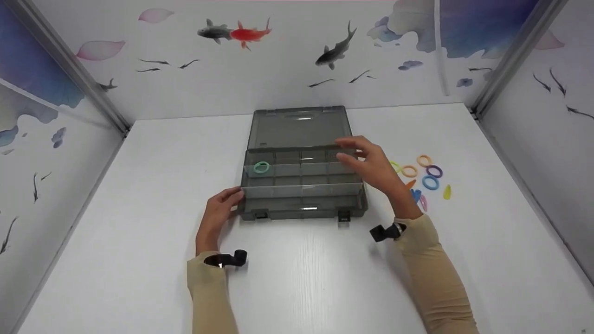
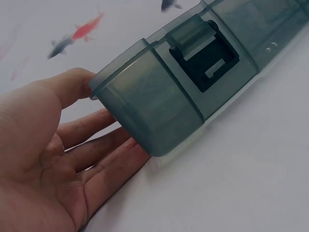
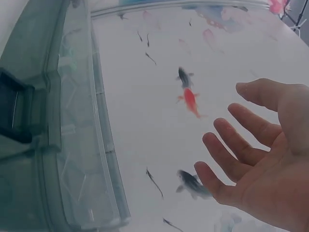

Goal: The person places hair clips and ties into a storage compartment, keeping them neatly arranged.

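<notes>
A grey see-through plastic storage box [image 1: 304,202] with dividers lies on the table, its lid [image 1: 299,127] folded back toward the wall. Inside, in a back-left compartment, sits a green ring [image 1: 261,167]. My left hand [image 1: 218,213] holds the box by its front-left corner; in the left wrist view the thumb is bent at the rim and the fingers [image 2: 104,169] lie against the side wall. Over the box's right side hovers my right hand [image 1: 373,164], fingers spread and loosely bent, nothing between them. The right wrist view shows the same empty palm [image 3: 270,193].
Right of the box lie loose colored rings, among them a blue ring [image 1: 430,182] and a purple ring [image 1: 434,171], with small hair clips such as a yellow-green one [image 1: 447,191]. A front latch [image 1: 344,216] hangs down. Walls printed with fish enclose the table [image 1: 297,278].
</notes>
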A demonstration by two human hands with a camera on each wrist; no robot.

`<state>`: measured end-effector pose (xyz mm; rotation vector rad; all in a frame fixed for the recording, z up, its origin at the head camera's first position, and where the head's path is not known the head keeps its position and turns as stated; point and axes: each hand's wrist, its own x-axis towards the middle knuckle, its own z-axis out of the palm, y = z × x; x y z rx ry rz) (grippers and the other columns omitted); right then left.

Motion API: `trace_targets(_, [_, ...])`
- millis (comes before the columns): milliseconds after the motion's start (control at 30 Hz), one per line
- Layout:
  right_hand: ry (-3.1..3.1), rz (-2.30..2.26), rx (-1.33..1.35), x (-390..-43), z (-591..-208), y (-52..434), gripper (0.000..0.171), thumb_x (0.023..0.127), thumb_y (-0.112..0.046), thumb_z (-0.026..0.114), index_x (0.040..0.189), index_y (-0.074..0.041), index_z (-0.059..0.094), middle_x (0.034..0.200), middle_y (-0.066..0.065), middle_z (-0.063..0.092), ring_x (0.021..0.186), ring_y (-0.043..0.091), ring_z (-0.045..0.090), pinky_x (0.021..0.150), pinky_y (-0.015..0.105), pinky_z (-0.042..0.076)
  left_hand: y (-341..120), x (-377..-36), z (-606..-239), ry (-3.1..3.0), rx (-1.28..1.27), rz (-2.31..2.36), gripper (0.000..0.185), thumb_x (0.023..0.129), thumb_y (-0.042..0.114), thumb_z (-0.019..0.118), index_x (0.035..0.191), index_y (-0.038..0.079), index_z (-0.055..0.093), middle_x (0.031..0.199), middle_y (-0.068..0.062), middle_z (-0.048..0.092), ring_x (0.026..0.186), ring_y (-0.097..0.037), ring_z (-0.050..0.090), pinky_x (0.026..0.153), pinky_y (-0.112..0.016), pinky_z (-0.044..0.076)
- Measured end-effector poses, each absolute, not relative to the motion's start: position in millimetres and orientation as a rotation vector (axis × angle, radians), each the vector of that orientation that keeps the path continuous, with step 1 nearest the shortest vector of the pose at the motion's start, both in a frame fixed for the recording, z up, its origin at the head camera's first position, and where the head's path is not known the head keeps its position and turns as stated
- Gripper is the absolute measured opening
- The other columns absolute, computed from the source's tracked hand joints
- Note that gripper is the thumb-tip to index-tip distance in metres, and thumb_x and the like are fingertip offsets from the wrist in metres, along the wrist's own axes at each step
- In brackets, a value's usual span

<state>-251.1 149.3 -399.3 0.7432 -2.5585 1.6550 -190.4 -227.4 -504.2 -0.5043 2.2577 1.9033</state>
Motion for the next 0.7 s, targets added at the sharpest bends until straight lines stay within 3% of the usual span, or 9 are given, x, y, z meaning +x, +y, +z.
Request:
trace_targets(133, [-2.548, 1.634, 0.654, -253, -400, 169, 0.041, 0.1, -0.02, 0.063, 0.138, -0.006, 0.059, 0.141, 0.015, 0.057, 0.134, 0.03, 0.05, 0.113, 0.049, 0.04, -227, -189, -506, 2.262, -0.488, 1.933, 0.048, 0.099, 0.037, 0.063, 0.141, 0.014, 0.058, 0.145, -0.009, 0.056, 0.133, -0.026, 0.053, 0.112, -0.045, 0.042])
trace_targets(367, [-2.488, 1.668, 0.444, -256, -402, 211, 0.041, 0.1, -0.027, 0.064, 0.136, -0.007, 0.06, 0.139, 0.01, 0.059, 0.128, 0.019, 0.055, 0.098, 0.012, 0.046, -224, -189, -508, 2.245, -0.466, 1.936, 0.048, 0.099, 0.034, 0.063, 0.141, 0.012, 0.057, 0.145, -0.011, 0.056, 0.133, -0.026, 0.053, 0.112, -0.044, 0.044])
trace_targets(700, [-2.528, 1.598, 0.171, -274, -421, 258, 0.052, 0.096, -0.042, 0.066, 0.139, -0.015, 0.059, 0.144, 0.007, 0.055, 0.136, 0.025, 0.051, 0.099, 0.019, 0.047, -227, -189, -504, 2.238, -0.471, 1.938, 0.05, 0.098, 0.036, 0.064, 0.142, 0.013, 0.056, 0.148, -0.009, 0.054, 0.135, -0.025, 0.051, 0.113, -0.045, 0.042])
